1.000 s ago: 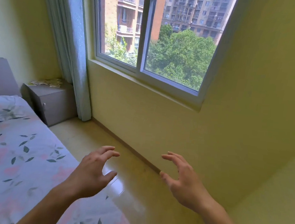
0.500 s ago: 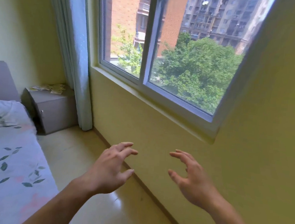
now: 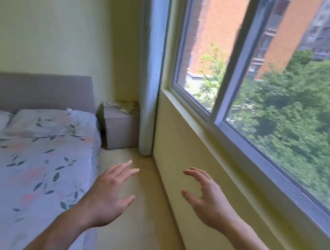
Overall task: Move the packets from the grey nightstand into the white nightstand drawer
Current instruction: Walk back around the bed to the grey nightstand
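Far corner: packets (image 3: 122, 105), beyond either grip.

Single head view, worn at standing height. Faces forward and slightly down along the floor strip (image 3: 137, 211) between bed (image 3: 28, 173) and window wall (image 3: 206, 167). Far corner distant; both forearms enter close at bottom edge.

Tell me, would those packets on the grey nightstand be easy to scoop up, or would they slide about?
The packets look thin and flat, so probably light and somewhat floppy. They lie in a loose, overlapping scatter on the grey nightstand, so a push would likely slide several at once. Both hands, left and right, are empty and far off.
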The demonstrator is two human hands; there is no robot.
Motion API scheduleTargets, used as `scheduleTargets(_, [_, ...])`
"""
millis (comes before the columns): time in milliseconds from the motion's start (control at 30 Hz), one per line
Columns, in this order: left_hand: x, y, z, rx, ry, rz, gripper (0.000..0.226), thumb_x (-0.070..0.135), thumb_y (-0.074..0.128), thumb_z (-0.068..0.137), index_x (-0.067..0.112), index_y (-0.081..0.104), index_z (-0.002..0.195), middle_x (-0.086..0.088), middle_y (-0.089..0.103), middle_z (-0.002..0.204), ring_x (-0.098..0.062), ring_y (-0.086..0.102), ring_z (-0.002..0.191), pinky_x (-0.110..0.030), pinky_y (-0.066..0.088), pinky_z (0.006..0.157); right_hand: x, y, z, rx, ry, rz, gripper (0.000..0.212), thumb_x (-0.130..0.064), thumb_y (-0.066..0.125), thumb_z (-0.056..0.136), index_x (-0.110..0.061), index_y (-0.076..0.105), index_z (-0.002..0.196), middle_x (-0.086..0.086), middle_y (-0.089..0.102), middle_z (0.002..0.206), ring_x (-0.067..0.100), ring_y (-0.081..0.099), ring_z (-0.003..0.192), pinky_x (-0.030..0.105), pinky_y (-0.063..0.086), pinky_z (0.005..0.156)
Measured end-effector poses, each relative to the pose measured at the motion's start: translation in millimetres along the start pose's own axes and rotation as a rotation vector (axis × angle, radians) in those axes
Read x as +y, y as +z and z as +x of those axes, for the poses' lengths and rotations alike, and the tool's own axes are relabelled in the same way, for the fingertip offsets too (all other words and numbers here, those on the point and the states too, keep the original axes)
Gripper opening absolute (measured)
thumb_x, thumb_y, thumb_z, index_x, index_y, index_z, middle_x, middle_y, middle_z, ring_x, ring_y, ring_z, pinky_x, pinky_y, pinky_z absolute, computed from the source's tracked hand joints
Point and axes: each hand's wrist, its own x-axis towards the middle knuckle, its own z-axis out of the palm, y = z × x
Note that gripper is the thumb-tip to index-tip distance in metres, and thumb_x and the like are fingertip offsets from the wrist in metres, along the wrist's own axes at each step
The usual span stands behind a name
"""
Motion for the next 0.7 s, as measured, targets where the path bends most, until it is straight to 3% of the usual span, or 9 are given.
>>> scheduleTargets(133, [-43,-18,24,0.064,-0.168,0.026,0.068,0.049,0.064,0.093,0.046,0.03,0.153,0.024,0.01,0.164,-0.006,0.008,0.153,-0.024,0.009,0.122,-19,21,95,-0.114,-0.146,0.0,0.053,-0.038,0.067,0.095,-0.041,0.047,0.144,-0.025,0.035,0.154,-0.001,0.038,0.139,0.023,0.033,0.117])
scheduleTargets(233, [-81,-30,53,0.103,-0.258,0.005,0.065,0.048,0.064,0.093,0.047,0.034,0.15,0.027,0.011,0.163,-0.003,0.007,0.152,-0.029,0.014,0.124,-36,41,164,-0.154,-0.233,0.018,0.053,-0.04,0.066,0.094,-0.04,0.047,0.143,-0.025,0.036,0.154,-0.001,0.039,0.139,0.025,0.035,0.116])
scheduleTargets(400, [-145,-46,140,0.134,-0.309,-0.018,0.064,0.045,0.065,0.094,0.047,0.035,0.15,0.025,0.014,0.163,-0.002,0.01,0.15,-0.028,0.017,0.122,-49,68,279,-0.19,-0.266,0.021,0.051,-0.037,0.066,0.093,-0.038,0.049,0.141,-0.024,0.035,0.154,-0.002,0.038,0.14,0.015,0.027,0.114])
scheduleTargets(567, [-202,-71,248,0.132,-0.266,-0.004,0.06,0.047,0.063,0.094,0.047,0.037,0.149,0.029,0.013,0.16,-0.003,0.014,0.15,-0.028,0.019,0.121,-59,78,394,-0.158,-0.259,0.018,0.051,-0.035,0.067,0.094,-0.038,0.05,0.142,-0.022,0.038,0.153,-0.008,0.04,0.132,-0.005,0.018,0.099])
scheduleTargets(600, [-210,-76,270,0.124,-0.25,0.007,0.06,0.046,0.063,0.094,0.046,0.038,0.148,0.028,0.014,0.161,-0.004,0.016,0.149,-0.028,0.02,0.12,-59,79,414,-0.149,-0.259,0.032,0.051,-0.035,0.067,0.094,-0.039,0.05,0.142,-0.023,0.038,0.152,-0.009,0.041,0.13,-0.004,0.021,0.101])
scheduleTargets(700, [-229,-86,336,0.112,-0.222,-0.001,0.057,0.044,0.065,0.092,0.045,0.043,0.145,0.025,0.018,0.161,-0.004,0.02,0.147,-0.026,0.021,0.119,-57,82,472,-0.14,-0.245,0.068,0.051,-0.038,0.067,0.094,-0.041,0.05,0.141,-0.023,0.039,0.152,-0.007,0.04,0.134,0.02,0.035,0.114])
